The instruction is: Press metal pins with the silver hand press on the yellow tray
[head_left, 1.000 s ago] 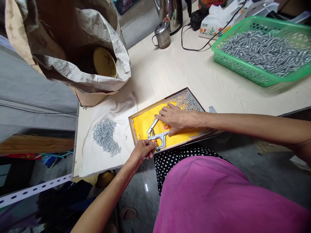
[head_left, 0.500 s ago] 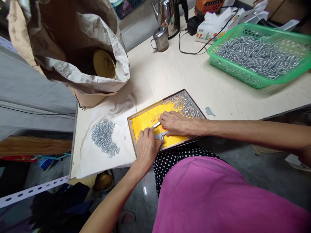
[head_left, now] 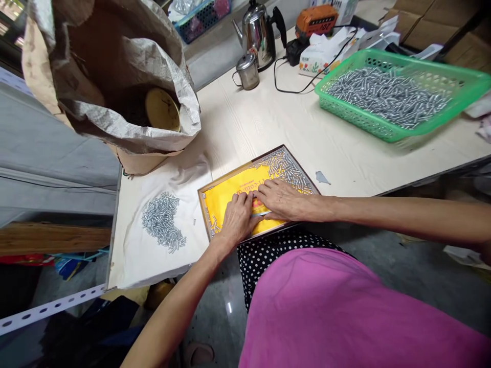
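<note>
A shallow tray with a yellow printed lining rests at the table's front edge. Short metal pins cover its right end, and a few lie in its left corner. Over the middle of the tray my left hand and my right hand meet, fingers curled and almost touching. Between them shows a thin grey piece, gripped from both sides; my fingers hide most of it, and its kind is unclear. Left of the tray, a heap of similar pins lies on a white cloth.
A green basket full of pins stands at right. A large open sack holding a yellow bowl is at back left. Behind are a metal cup, a kettle, an orange battery and a black cable.
My hands have come closer together over the tray, covering more of the grey piece that showed between them. The view has shifted slightly.
</note>
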Available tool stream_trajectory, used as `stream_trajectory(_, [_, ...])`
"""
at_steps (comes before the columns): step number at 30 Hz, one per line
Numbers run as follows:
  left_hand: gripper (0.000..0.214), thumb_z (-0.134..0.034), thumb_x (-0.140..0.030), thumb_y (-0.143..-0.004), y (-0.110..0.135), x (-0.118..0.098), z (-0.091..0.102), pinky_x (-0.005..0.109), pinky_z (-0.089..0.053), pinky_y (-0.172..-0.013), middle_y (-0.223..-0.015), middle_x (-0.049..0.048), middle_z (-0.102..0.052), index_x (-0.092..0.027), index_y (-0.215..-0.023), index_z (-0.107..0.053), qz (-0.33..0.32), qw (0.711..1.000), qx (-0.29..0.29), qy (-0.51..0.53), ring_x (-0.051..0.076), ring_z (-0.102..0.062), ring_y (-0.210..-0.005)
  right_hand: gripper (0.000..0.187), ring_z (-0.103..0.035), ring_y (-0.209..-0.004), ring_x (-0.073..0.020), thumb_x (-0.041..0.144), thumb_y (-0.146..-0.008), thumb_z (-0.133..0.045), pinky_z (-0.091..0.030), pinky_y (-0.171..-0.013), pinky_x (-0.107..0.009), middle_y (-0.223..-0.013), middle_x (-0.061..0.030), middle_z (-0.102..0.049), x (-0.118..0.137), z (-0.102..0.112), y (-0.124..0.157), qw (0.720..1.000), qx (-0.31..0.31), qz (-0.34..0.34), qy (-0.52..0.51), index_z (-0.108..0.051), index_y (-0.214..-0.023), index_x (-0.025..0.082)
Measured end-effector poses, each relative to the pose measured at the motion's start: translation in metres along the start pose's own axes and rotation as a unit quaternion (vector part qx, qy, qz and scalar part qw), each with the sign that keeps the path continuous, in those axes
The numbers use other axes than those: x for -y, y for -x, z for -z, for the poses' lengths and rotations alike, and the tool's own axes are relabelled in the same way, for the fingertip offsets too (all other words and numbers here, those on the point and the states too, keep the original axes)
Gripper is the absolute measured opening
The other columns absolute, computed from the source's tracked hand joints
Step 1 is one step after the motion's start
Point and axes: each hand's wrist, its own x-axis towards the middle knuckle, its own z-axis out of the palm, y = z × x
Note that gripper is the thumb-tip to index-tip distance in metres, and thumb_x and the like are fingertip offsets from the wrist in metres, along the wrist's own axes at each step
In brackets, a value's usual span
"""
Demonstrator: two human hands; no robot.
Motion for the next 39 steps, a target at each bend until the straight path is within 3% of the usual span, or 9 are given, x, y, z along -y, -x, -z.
stream_trajectory(3, [0.05,-0.06,-0.044,-0.093,0.002,-0.001,0.004,0.041,-0.046,-0.089,-0.121,0.0131,-0.059,-0.017,-0.134,-0.048,0.006,1.0,0.004,-0.01,0.03,-0.053,-0.112,0.054,-0.05,-0.105,-0.0317,0.046,-0.088,-0.069,-0.036,-0.089,-0.042,-0.112,-0.0189,-0.061,0.001,-0.003,0.001,1.0,-0.007,-0.026,0.007,-0.057,-0.12,0.004])
stream_trajectory(9, [0.032,-0.059,-0.043,-0.095,0.008,-0.006,0.008,0.039,-0.043,-0.082,-0.11,0.011,-0.063,-0.02,-0.118,-0.056,0.04,0.998,-0.005,-0.049,0.029,-0.054,-0.107,0.018,-0.049,-0.097,-0.0257,0.024,-0.099,-0.051,-0.033,-0.085,-0.038,-0.102,-0.0132,-0.062,-0.003,-0.01,-0.002,0.999,-0.028,0.005,-0.021,-0.062,-0.102,0.011])
stream_trajectory(16, [0.019,-0.054,-0.039,-0.098,0.01,-0.002,0.005,0.036,-0.043,-0.077,-0.103,0.0088,-0.064,-0.021,-0.1,-0.06,0.046,0.998,-0.003,-0.044,0.026,-0.055,-0.101,0.018,-0.052,-0.091,-0.0214,0.008,-0.097,-0.046,-0.034,-0.083,-0.035,-0.093,-0.0107,-0.064,-0.001,-0.012,-0.013,0.998,-0.015,0.047,-0.031,-0.063,-0.092,0.012])
stream_trajectory(20, [0.021,-0.057,-0.038,-0.097,0.007,0.003,0.0,0.037,-0.046,-0.081,-0.102,0.0094,-0.065,-0.019,-0.102,-0.062,0.053,0.998,-0.007,-0.016,0.026,-0.057,-0.1,0.02,-0.055,-0.095,-0.0226,0.009,-0.098,-0.045,-0.037,-0.086,-0.037,-0.094,-0.0112,-0.066,-0.002,-0.013,-0.017,0.999,0.006,0.043,-0.027,-0.064,-0.097,0.011])
stream_trajectory(24, [0.047,-0.069,-0.042,-0.089,0.01,0.018,-0.003,0.039,-0.047,-0.094,-0.12,0.0124,-0.062,-0.018,-0.127,-0.057,0.069,0.993,-0.085,0.047,0.027,-0.057,-0.111,0.03,-0.05,-0.118,-0.029,0.025,-0.099,-0.052,-0.038,-0.096,-0.043,-0.127,-0.0191,-0.059,-0.003,-0.012,-0.015,0.998,-0.062,0.025,-0.021,-0.057,-0.124,0.009])
stream_trajectory(26, [0.047,-0.068,-0.04,-0.09,0.018,0.028,-0.001,0.04,-0.047,-0.098,-0.125,0.0133,-0.06,-0.018,-0.131,-0.057,0.085,0.983,-0.135,0.088,0.027,-0.057,-0.115,0.032,-0.045,-0.125,-0.0304,0.026,-0.098,-0.053,-0.036,-0.1,-0.045,-0.137,-0.0191,-0.053,-0.001,-0.012,-0.012,0.996,-0.083,0.042,-0.014,-0.056,-0.127,0.012])
stream_trajectory(28, [0.031,-0.061,-0.036,-0.095,0.03,0.036,0.002,0.038,-0.048,-0.096,-0.116,0.0111,-0.064,-0.019,-0.12,-0.065,0.111,0.974,-0.158,0.118,0.026,-0.059,-0.11,0.022,-0.047,-0.119,-0.0294,0.023,-0.098,-0.051,-0.036,-0.097,-0.044,-0.128,-0.0155,-0.058,0.002,-0.014,-0.009,0.996,-0.059,0.062,-0.006,-0.06,-0.116,0.014])
stream_trajectory(33, [0.024,-0.054,-0.031,-0.097,0.064,0.045,0.004,0.035,-0.049,-0.083,-0.088,0.0068,-0.068,-0.02,-0.086,-0.072,0.176,0.968,-0.127,0.123,0.023,-0.06,-0.092,0.019,-0.05,-0.103,-0.0235,0.009,-0.097,-0.043,-0.036,-0.091,-0.04,-0.108,-0.0086,-0.061,0.007,-0.025,-0.008,0.995,-0.042,0.08,-0.034,-0.058,-0.103,0.018])
stream_trajectory(39, [0.025,-0.053,-0.031,-0.098,0.09,0.047,-0.005,0.035,-0.048,-0.079,-0.086,0.0063,-0.068,-0.019,-0.088,-0.072,0.169,0.968,-0.149,0.109,0.023,-0.059,-0.088,0.018,-0.051,-0.079,-0.0184,0.016,-0.102,-0.037,-0.036,-0.069,-0.032,-0.094,-0.0066,-0.063,0.0,-0.016,-0.018,0.991,-0.05,0.062,-0.103,-0.054,-0.099,0.018])
